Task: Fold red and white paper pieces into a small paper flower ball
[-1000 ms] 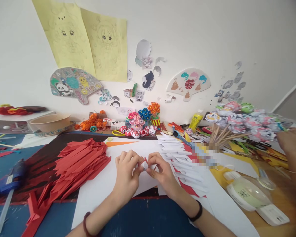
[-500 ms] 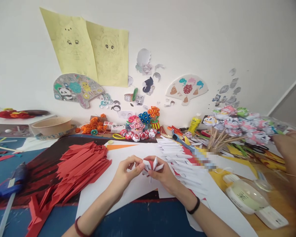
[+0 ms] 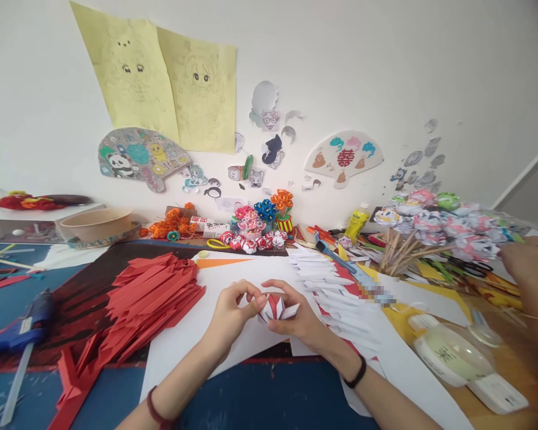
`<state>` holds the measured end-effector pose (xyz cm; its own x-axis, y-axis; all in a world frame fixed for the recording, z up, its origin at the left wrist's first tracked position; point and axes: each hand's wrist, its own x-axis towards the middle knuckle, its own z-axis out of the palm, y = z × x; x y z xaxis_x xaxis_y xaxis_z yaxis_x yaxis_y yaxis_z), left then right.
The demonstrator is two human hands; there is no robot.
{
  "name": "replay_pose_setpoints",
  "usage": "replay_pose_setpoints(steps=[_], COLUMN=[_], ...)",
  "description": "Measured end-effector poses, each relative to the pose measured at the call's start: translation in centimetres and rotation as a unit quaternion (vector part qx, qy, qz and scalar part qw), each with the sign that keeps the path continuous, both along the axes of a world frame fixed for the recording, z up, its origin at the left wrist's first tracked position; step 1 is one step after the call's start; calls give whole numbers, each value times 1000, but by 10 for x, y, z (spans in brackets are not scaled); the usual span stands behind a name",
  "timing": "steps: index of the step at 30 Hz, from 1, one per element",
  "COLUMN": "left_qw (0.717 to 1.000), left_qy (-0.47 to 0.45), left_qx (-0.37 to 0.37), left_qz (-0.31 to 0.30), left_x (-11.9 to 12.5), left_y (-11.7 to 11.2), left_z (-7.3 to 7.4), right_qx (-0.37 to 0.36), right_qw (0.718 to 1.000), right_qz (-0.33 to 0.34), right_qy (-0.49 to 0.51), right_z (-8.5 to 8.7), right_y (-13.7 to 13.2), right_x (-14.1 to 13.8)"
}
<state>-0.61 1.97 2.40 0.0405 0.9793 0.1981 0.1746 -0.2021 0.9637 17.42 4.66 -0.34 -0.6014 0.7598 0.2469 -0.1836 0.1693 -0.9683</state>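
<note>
Between my two hands, over a white sheet of paper (image 3: 179, 346), is a small folded red-and-white paper flower (image 3: 275, 307). My left hand (image 3: 237, 307) pinches its left side between thumb and fingertips. Around its right side my right hand (image 3: 296, 310) is curled, thumb below and fingers above and behind. One white paper tip sticks out to the right. To the left lies a pile of folded red paper strips (image 3: 152, 298). Folded white paper strips (image 3: 336, 292) lie in a row right of my right hand.
A blue glue gun (image 3: 27, 334) rests at the left. Finished red-and-white paper flowers (image 3: 251, 243) line the back. On the right are a bunch of paper flowers on sticks (image 3: 399, 239), a clear bottle (image 3: 448, 352) and another person's hand (image 3: 526, 269).
The paper strips of the flower have been folded closer together, with fewer tips sticking out. My right fingers have shifted over its top. The view has tilted slightly.
</note>
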Motion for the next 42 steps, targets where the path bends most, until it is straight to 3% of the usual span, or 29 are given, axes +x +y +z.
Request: replay_pose_setpoints(steps=[14, 18, 20, 23, 27, 36, 39, 42], left_qw=[987, 999, 985, 954, 942, 916, 883, 827], left_qy=[-114, 13, 104, 215, 249, 294, 338, 396], left_qx=[-85, 49, 132, 209, 225, 273, 325, 395], left_qz=[-74, 9, 38, 27, -9, -8, 11, 59], left_x=[0, -2, -4, -3, 2, -2, -2, -1], left_y=[-3, -2, -3, -8, -10, -4, -3, -2], left_z=[-7, -6, -4, -3, -9, -14, -18, -27], right_qx=[-56, -39, -16, 37, 110, 179, 248, 338], right_qw=[996, 998, 1000, 997, 985, 965, 937, 873], right_qz=[47, 19, -12, -65, -117, -153, -207, -312], right_qy=[43, 41, 18, -23, -57, -117, -132, -163], right_z=[-6, -8, -7, -6, -7, -3, -7, -12], right_y=[4, 6, 7, 8, 7, 3, 6, 7], right_x=[-1, 0, 1, 2, 0, -2, -3, -3])
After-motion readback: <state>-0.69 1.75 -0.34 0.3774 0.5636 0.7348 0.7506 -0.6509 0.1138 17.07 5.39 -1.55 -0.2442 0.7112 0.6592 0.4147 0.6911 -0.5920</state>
